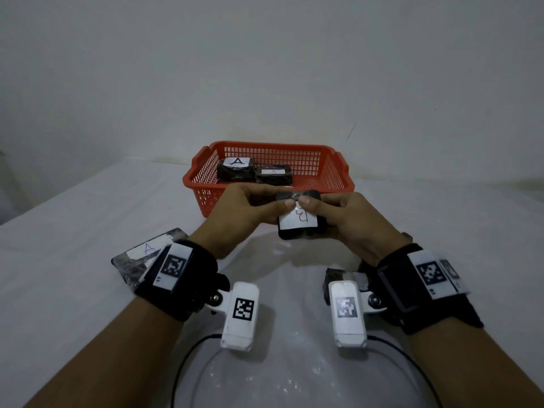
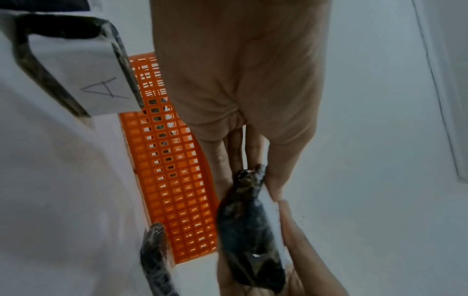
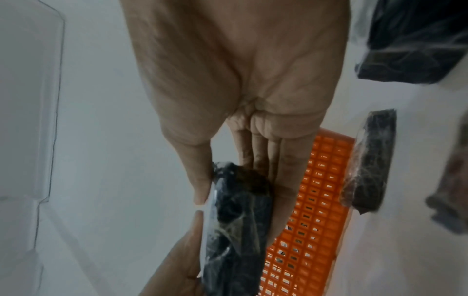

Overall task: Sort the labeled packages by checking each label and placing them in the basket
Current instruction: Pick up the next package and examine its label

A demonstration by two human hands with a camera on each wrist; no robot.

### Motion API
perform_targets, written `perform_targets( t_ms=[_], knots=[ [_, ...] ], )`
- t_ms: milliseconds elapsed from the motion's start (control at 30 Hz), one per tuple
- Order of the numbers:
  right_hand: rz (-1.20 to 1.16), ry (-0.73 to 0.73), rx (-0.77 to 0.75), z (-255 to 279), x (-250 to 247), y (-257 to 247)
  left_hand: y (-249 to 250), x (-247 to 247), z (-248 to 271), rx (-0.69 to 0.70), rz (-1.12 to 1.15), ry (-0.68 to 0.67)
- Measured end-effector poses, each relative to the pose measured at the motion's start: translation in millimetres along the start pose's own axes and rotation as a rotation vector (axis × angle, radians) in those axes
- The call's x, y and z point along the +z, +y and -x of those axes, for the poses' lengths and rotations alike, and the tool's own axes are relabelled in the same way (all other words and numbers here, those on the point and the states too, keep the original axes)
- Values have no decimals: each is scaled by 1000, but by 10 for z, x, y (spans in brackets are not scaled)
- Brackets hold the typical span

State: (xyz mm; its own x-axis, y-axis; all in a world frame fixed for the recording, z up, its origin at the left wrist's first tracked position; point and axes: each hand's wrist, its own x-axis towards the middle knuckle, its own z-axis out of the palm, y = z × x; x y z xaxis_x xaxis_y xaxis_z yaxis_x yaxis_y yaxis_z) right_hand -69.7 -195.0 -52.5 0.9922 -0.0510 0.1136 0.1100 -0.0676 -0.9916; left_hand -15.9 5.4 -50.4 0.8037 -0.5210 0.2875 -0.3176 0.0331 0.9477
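Note:
Both hands hold one black wrapped package (image 1: 298, 223) with a white label reading "B", just in front of the red basket (image 1: 265, 144). My left hand (image 1: 282, 207) pinches its left side, thumb on top. My right hand (image 1: 315, 207) pinches its right side the same way. In the left wrist view the left hand (image 2: 249, 186) grips the package (image 2: 248, 230) edge-on. The right wrist view shows the right hand (image 3: 240, 198) around the same package (image 3: 235, 220). Inside the basket lie two black packages labelled "A" (image 1: 237, 169) (image 1: 273, 175).
A black package labelled "A" (image 1: 141, 257) lies on the white table by my left wrist. Another dark package (image 1: 344, 278) lies under my right wrist. A further package (image 3: 367, 170) rests beside the basket wall (image 3: 316, 220). A white wall stands behind the basket.

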Motion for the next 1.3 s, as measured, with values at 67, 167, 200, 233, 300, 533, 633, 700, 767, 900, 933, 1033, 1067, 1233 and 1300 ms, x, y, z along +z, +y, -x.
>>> perform_targets(
  t_ms=[67,167,200,233,300,533,633,700,767,900,933,1033,1067,1233,1300],
  knots=[
    [-37,-58,14,13,-4,-7,6,-13,-2,2,30,32],
    [-16,-55,-9,-1,-33,9,24,-10,-4,-35,115,49],
    [1,-43,-18,-6,-40,13,27,-5,-3,-43,125,38],
    [11,-38,-22,-13,-42,15,28,-5,-4,-43,120,29],
    [13,-37,-12,-9,-38,9,25,-15,-6,-25,83,31],
    [8,46,-6,-13,-12,1,51,-24,10,-29,46,-12],
    [31,55,-20,-7,17,-2,52,-25,-6,-15,49,28],
    [11,49,-22,-5,36,-17,48,-28,-8,-12,74,41],
    [-60,25,2,8,49,-46,45,-37,-11,-13,87,34],
    [-193,-10,55,25,56,-66,32,-46,-28,0,59,44],
    [-210,-26,71,31,64,-67,29,-37,-34,5,73,49],
    [-296,-87,127,59,91,-84,8,-17,-41,26,92,44],
    [-335,-107,132,69,96,-98,0,-14,-42,36,82,42],
    [-411,-83,95,35,66,-111,-14,-23,-53,50,48,49],
    [-344,-81,40,21,56,-97,8,-7,-46,12,92,-27]
  ],
)
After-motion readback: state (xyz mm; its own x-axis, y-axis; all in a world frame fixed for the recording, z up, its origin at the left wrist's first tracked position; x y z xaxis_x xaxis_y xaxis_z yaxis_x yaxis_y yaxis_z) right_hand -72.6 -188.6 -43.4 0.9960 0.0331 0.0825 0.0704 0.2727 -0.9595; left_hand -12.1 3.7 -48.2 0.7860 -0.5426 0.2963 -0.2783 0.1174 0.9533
